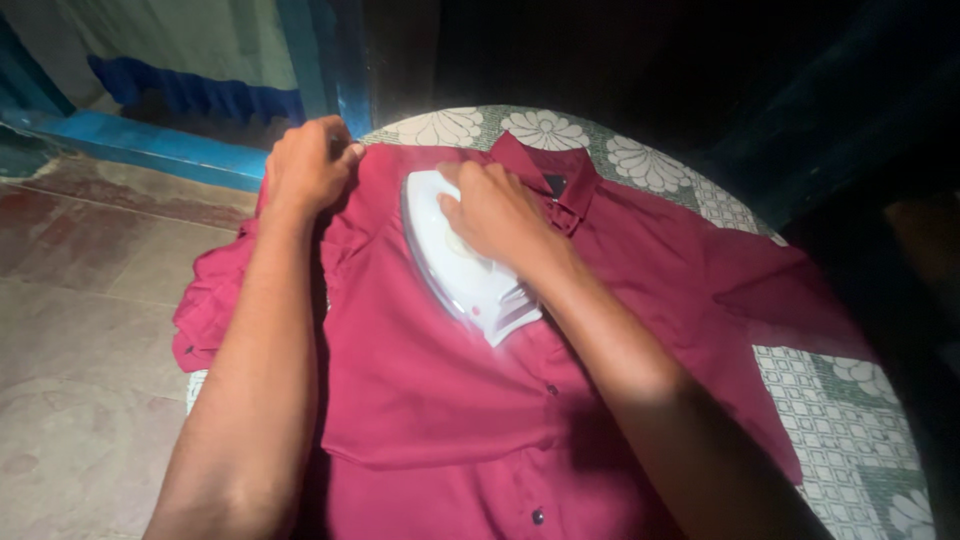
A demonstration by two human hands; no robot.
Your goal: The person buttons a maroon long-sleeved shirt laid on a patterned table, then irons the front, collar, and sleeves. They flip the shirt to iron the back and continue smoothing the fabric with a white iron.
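We are pressing a maroon shirt (440, 400) spread over the patterned board cover (850, 420). Our right hand (495, 210) is clamped on the white iron (455, 270) near the collar; our left hand (308, 165) pinches the shoulder taut. Next, we judge, comes a steady glide over flat cloth.

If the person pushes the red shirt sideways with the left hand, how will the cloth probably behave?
The red shirt is probably floppy: its sleeve hangs over the edge of the patterned table cover. It would likely bunch up instead of sliding whole, since folds already show near the left hand. The white iron under the right hand probably pins the middle.
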